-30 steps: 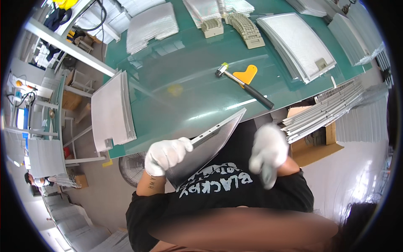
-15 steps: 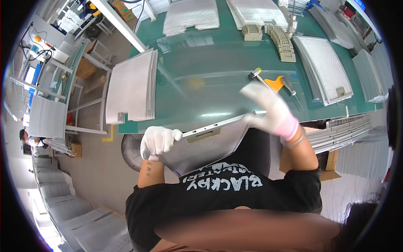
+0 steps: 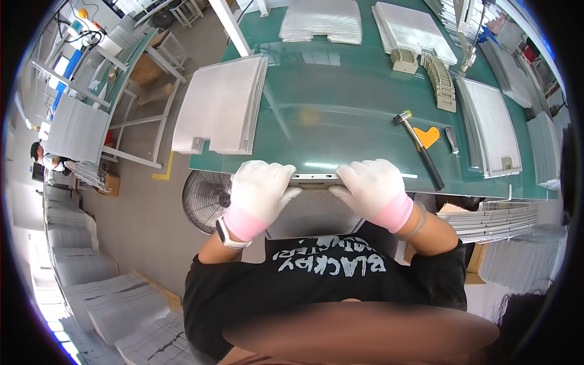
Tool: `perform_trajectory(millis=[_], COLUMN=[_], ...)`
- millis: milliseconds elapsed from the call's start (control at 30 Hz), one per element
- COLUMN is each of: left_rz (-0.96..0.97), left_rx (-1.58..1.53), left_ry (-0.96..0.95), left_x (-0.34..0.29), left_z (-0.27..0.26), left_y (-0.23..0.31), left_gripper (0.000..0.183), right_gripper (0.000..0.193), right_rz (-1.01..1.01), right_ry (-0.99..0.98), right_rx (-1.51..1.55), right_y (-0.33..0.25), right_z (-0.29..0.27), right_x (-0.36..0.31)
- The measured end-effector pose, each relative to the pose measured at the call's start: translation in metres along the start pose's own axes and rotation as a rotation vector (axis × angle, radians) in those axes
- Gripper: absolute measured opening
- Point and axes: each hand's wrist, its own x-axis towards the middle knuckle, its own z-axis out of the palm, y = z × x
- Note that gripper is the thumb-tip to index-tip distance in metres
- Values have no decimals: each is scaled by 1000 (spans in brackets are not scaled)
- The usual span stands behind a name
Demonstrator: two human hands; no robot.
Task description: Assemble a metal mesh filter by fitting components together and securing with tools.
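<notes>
A mesh panel with a silvery metal frame (image 3: 313,216) hangs tilted between my body and the table's near edge. My left hand (image 3: 260,190), in a white glove with a pink cuff, is closed over the left part of its upper rim. Gloved the same way, my right hand (image 3: 372,187) grips that rim farther right, thumb on the near face. Between the hands show small holes in the rim and a beige latch piece, partly covered. To the right of my right hand, a hammer (image 3: 424,152) with a black handle lies on the table beside a yellow-orange scraper-like piece (image 3: 427,137).
The green-topped table (image 3: 340,91) bears stacks of pale panels (image 3: 222,103) at left, back and right. Beige plastic pieces (image 3: 439,85) line up near a slim tool (image 3: 452,140). A floor fan (image 3: 207,201) stands below left; framed panels (image 3: 493,222) are stacked below right.
The panel's upper rim has levelled out. My right hand has come down from above the table onto the rim. The left hand has shifted right along with it; the view has turned slightly.
</notes>
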Motion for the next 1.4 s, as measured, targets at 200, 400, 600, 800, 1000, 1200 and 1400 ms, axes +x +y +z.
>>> perform_trajectory(millis=[200, 400, 600, 800, 1000, 1200, 1400], left_rz=[19, 15, 183, 194, 261, 183, 33], left_rx=[46, -160, -465, -481, -141, 8, 43], left_ry=[-111, -304, -650, -641, -412, -160, 7], left_x=[-5, 3, 23, 26, 23, 19, 10], left_z=[3, -25, -44, -39, -26, -10, 5], left_y=[14, 12, -3, -5, 7, 19, 25], left_gripper=[37, 23, 17, 19, 26, 29, 29], right_gripper=[28, 24, 26, 28, 29, 27, 19], right_rz=[39, 42, -34, 55, -33, 30, 41], right_ry=[-84, -417, -765, -699, -396, -142, -35], right_rx=[20, 403, 717, 779, 118, -18, -16], right_y=[-7, 8, 19, 17, -7, -11, -11], right_z=[-15, -43, -41, -38, -35, -7, 4], right_x=[-10, -1, 10, 7, 6, -3, -1])
